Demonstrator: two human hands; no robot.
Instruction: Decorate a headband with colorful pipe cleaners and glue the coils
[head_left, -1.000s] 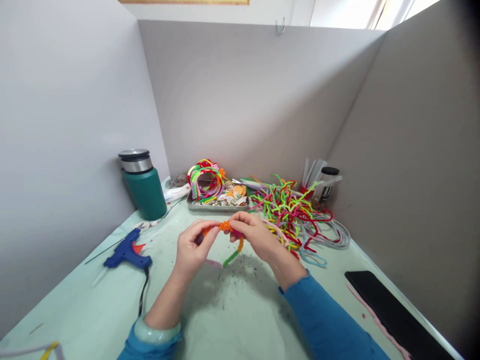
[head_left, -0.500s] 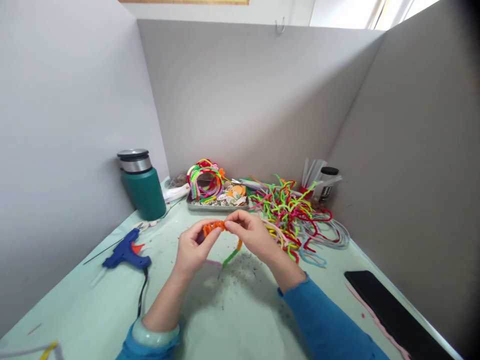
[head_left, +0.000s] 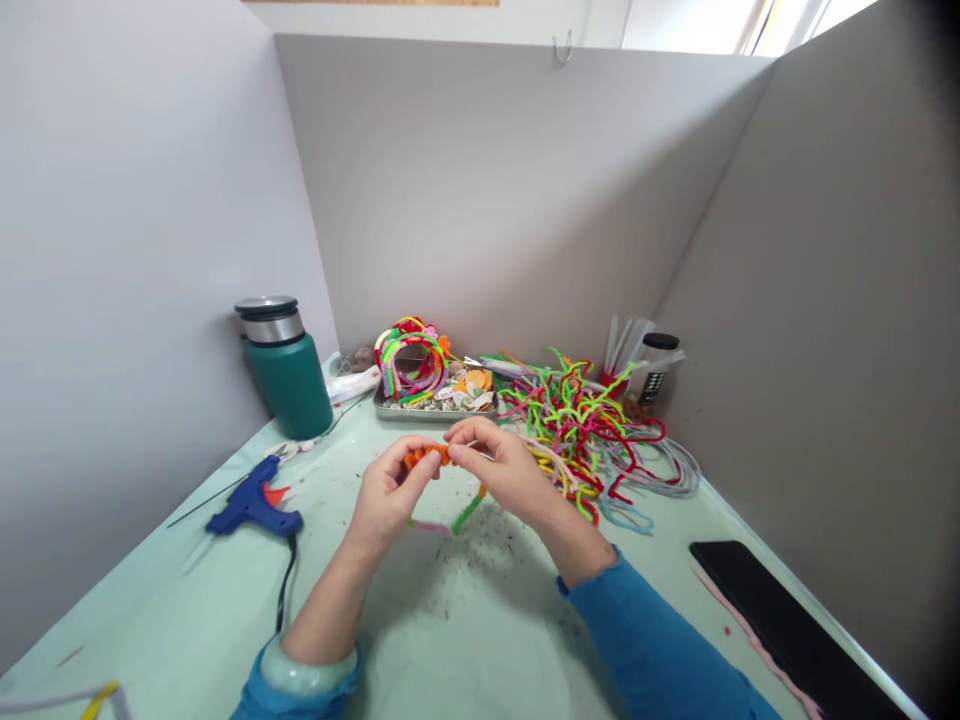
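Above the middle of the table, an orange coiled pipe cleaner (head_left: pixel 417 457) spans the fingertips of both hands. My left hand (head_left: pixel 386 497) pinches it between thumb and fingers, covering part of the coil. At its right end, my right hand (head_left: pixel 504 470) closes thumb and forefinger on the same pipe cleaner. Below the hands shows a fuzzy strip (head_left: pixel 468 512) with pink, green and orange sections; its upper ends are hidden behind the hands, so I cannot tell how it joins the coil.
A blue glue gun (head_left: pixel 255 505) and green bottle (head_left: pixel 289 385) are on the left. Behind the hands stand a metal tray (head_left: pixel 435 415) bearing colourful fuzzy rings (head_left: pixel 412 360) and a tangled pipe cleaner pile (head_left: pixel 570 420). A black phone-like slab (head_left: pixel 780 620) lies at right.
The orange coil has turned slightly between the fingers, and my right fingertips have shifted a little left. The coloured strip below has swung slightly. The table items have stayed put.
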